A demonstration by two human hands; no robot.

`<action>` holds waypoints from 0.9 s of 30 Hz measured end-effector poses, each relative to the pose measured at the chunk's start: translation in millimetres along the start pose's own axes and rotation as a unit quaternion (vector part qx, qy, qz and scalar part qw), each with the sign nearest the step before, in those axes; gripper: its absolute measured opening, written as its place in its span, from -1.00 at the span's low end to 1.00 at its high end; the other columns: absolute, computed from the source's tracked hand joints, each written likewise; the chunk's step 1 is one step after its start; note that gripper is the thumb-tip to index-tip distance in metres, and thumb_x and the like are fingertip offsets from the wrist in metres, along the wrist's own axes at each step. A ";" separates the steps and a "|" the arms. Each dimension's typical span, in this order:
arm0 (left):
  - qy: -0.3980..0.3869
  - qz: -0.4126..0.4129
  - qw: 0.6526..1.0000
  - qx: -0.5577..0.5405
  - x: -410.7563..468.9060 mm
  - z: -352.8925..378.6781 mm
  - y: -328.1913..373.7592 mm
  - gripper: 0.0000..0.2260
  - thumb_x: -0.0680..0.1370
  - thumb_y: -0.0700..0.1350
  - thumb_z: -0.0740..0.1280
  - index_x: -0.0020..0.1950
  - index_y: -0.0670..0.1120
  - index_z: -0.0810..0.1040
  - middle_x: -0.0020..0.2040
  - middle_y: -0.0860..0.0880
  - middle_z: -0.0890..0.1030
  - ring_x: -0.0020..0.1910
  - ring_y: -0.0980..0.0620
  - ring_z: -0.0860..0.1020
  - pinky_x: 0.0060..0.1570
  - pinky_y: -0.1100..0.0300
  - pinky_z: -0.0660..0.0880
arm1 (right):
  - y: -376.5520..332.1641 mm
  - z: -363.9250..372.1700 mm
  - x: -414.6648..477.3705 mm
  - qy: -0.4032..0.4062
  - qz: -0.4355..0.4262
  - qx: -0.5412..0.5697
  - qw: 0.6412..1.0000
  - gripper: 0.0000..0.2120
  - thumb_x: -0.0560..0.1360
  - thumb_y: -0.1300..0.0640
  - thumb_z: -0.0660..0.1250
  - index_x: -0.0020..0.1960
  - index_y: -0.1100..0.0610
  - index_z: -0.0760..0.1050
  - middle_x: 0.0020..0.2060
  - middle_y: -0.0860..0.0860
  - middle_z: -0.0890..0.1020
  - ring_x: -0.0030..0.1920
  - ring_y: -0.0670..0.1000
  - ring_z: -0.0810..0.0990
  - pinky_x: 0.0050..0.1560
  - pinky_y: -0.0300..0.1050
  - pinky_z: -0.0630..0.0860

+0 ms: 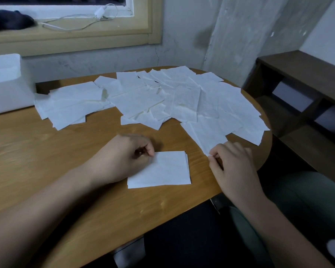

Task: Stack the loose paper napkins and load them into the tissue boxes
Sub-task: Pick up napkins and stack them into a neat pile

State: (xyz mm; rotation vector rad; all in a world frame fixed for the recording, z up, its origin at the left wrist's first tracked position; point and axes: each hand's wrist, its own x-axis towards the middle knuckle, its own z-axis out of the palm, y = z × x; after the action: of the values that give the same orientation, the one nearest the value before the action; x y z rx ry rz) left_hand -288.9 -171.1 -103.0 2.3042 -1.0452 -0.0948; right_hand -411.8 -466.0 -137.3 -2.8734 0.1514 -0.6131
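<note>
Wooden table (46,151) strewn with napkins (143,99); left hand (120,157) pinches stack (168,169), right hand (232,163) a napkin (207,136).

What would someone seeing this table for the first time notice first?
The sprawl of loose white napkins overlapping across the far half of the wooden table stands out first. Nearer, a small neat stack lies by the front edge, the left hand pinching its far left corner, while the right hand pinches the near corner of one loose napkin. A white tissue box stands at the far left.

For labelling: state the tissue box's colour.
Plain white; the tissue box shows best in the head view.
</note>
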 end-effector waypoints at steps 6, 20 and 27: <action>0.030 -0.020 0.999 -0.040 0.1 -2.9 4.2 -0.80 0.57 -0.22 0.44 0.03 0.10 0.69 -0.07 0.21 0.68 0.01 0.10 0.65 -0.03 0.31 0.52 | -17.4 -28.2 3.5 0.034 0.040 0.132 0.990 -0.86 0.58 0.19 0.42 -0.07 -0.01 0.52 -0.13 -0.13 0.57 -0.06 -0.04 0.53 0.07 0.10 0.53; 0.004 -0.053 0.976 -0.211 -0.1 -24.0 21.3 -0.51 0.51 0.02 0.61 0.41 0.14 0.56 0.30 0.20 0.67 0.34 0.20 0.60 0.33 0.17 0.49 | -60.8 -79.0 6.8 -0.103 0.062 0.465 0.877 -0.85 0.66 0.25 0.36 -0.07 0.07 0.58 -0.07 0.03 0.75 0.01 0.01 0.72 0.03 -0.10 0.61; -0.014 -0.122 0.944 -0.307 0.5 -32.7 23.0 -0.89 0.58 -0.13 0.54 0.09 -0.10 0.72 0.05 -0.01 0.79 0.06 -0.03 0.76 0.15 0.07 0.65 | -57.7 -48.1 18.0 -0.170 0.222 0.502 0.819 -0.87 0.66 -0.06 0.39 0.03 -0.03 0.63 -0.07 0.08 0.76 -0.12 0.10 0.74 0.05 0.05 0.64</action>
State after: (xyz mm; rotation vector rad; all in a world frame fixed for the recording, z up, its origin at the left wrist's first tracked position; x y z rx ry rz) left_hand -294.0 -167.0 -63.6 1.8427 -0.6149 -0.4827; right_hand -411.9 -420.5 -74.8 -1.7671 0.3133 -0.0186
